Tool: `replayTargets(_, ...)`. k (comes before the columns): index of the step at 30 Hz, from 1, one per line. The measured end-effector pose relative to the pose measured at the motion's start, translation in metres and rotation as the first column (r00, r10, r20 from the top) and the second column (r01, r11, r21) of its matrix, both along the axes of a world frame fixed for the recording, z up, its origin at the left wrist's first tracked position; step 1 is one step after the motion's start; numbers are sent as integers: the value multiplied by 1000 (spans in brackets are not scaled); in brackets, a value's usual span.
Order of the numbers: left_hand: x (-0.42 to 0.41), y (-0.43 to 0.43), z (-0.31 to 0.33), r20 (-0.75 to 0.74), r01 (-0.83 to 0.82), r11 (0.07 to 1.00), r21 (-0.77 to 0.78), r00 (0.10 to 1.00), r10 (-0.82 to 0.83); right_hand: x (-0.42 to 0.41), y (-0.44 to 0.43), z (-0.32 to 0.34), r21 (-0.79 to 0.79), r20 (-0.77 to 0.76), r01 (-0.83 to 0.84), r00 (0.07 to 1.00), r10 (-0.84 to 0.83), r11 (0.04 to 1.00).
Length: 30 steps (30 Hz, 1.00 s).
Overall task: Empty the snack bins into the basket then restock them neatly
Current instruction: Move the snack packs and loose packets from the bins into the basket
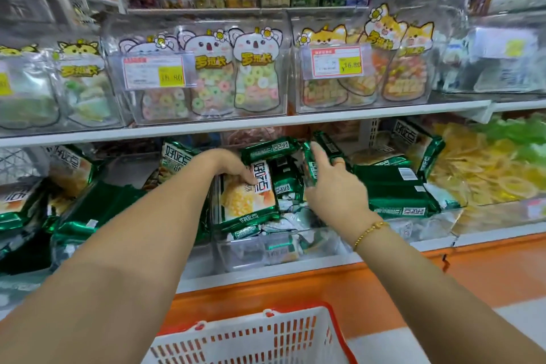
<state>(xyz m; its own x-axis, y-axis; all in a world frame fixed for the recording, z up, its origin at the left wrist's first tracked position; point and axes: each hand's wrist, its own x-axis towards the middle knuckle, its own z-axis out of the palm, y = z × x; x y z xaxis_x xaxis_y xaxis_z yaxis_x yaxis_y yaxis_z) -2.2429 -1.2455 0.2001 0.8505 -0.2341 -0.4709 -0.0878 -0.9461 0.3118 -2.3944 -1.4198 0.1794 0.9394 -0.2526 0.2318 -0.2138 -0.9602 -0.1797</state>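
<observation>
Nearest, a white basket [236, 343] with a red rim sits below the orange shelf front. Above it, both arms reach into a clear bin [251, 254] on the lower shelf, which is heaped with green snack packets [393, 189]. The left hand [233, 167] curls its fingers over the top edge of a white-faced packet [248, 195] in the bin. The right hand [334, 186], with a gold bracelet [369, 232] on its wrist, pinches a narrow green packet [310, 164] upright. Farther up, clear tubs hold koala-shaped candy bags [206, 77].
</observation>
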Motion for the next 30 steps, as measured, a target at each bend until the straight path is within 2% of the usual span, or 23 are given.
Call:
replayTargets(3, 4, 0, 1, -80, 63, 994, 89, 995, -56, 1, -35, 11, 305, -77, 64, 996, -43, 950)
replayTargets(5, 4, -1, 2, -105, 90, 986, 137, 992, -76, 2, -56, 12, 593, -112, 103, 993, -44, 798)
replayTargets(7, 5, -2, 1, -156, 130, 976, 175, 982, -103, 1, -68, 15, 778, -113, 117, 993, -45, 618)
replayTargets(10, 3, 1, -1, -206, 154, 981, 118, 970, -128, -8, -74, 24, 883, -88, 91, 996, -28, 461)
replayTargets(13, -3, 5, 3, -86, 170, 981, 99, 983, -161, -21, -84, 35, 925, -89, 73, 996, 26, 374)
replayTargets(16, -22, 10, 24, 13, 187, 982, 16, 982, -187, -38, -95, 47, 915, -95, 50, 991, 92, 401)
replayTargets(20, -70, 28, 54, 265, 142, 971, -190, 960, -89, -69, -106, 72, 856, -12, -123, 967, 255, 503)
replayTargets(22, -108, 40, 55, 332, 146, 950, -277, 942, -48, -87, -109, 87, 773, 16, -240, 933, 361, 587)
replayTargets(25, -162, 54, 33, 425, 124, 948, -293, 905, 13, -108, -101, 103, 617, -2, -416, 848, 531, 668)
replayTargets(28, -204, 65, 15, 473, 48, 911, -411, 865, 168, -117, -71, 108, 580, -58, -512, 750, 659, 634)
replayTargets(30, -224, 72, 11, 406, -21, 842, -539, 870, 281, -118, -47, 104, 569, -98, -565, 675, 732, 597)
